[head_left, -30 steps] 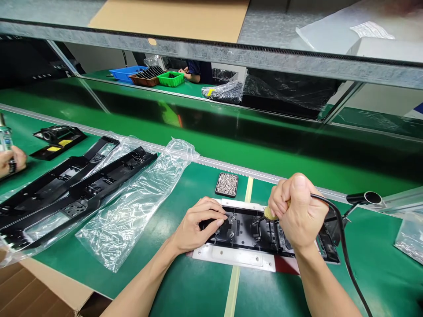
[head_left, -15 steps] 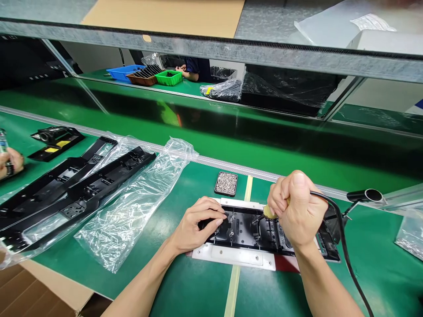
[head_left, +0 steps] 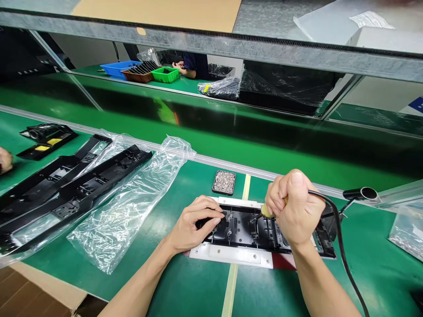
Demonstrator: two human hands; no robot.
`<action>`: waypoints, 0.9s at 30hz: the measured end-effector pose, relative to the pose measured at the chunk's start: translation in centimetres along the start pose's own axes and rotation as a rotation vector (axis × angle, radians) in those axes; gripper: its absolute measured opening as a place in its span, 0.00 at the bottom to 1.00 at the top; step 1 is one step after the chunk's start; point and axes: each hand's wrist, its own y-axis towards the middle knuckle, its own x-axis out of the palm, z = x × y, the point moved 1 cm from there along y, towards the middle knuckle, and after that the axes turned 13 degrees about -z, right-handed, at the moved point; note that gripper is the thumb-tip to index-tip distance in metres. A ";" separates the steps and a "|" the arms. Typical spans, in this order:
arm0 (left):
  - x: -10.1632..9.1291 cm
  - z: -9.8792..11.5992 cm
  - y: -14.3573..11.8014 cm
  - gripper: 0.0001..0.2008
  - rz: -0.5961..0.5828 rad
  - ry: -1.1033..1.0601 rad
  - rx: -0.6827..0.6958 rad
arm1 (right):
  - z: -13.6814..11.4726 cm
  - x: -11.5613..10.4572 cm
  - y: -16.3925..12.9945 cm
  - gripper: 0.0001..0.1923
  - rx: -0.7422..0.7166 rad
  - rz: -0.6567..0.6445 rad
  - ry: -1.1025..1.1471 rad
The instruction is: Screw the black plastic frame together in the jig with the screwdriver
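A long black plastic panel lies inner side up in a white fixture on the green bench. My left hand is closed over the panel's left end, thumb and fingertips close together; whether anything small is between them is hidden. In my right fist is a soldering iron with a yellowish grip and a black cord. Its tip points down and left into the middle of the panel. Just behind the fixture sits a small square tray of tiny metal pieces.
Two long black panels and clear plastic bags lie to the left. Another person's hand shows at the left edge. A tubular iron holder stands right of the fixture. Overhead runs a metal shelf. A person sits beyond the divider.
The view has shifted slightly. My hands and the soldering iron keep about the same place on the panel. The other person's hand at left has moved mostly out of view.
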 end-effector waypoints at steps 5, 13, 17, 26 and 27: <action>0.0 0.1 0.1 0.11 0.002 0.000 -0.002 | -0.1 0.0 0.0 0.24 -0.001 -0.001 -0.008; 0.1 0.1 0.0 0.10 0.010 0.004 -0.004 | 0.0 -0.1 -0.1 0.25 0.001 0.001 -0.012; 0.1 0.1 0.1 0.10 0.007 0.006 0.000 | 0.0 0.0 0.0 0.25 0.007 0.011 -0.011; 0.0 0.1 0.1 0.09 -0.002 0.014 -0.003 | -0.1 0.4 0.1 0.24 -0.012 -0.008 0.003; 0.0 0.2 0.1 0.09 -0.001 0.012 -0.002 | -0.1 0.3 0.1 0.24 -0.011 -0.009 0.000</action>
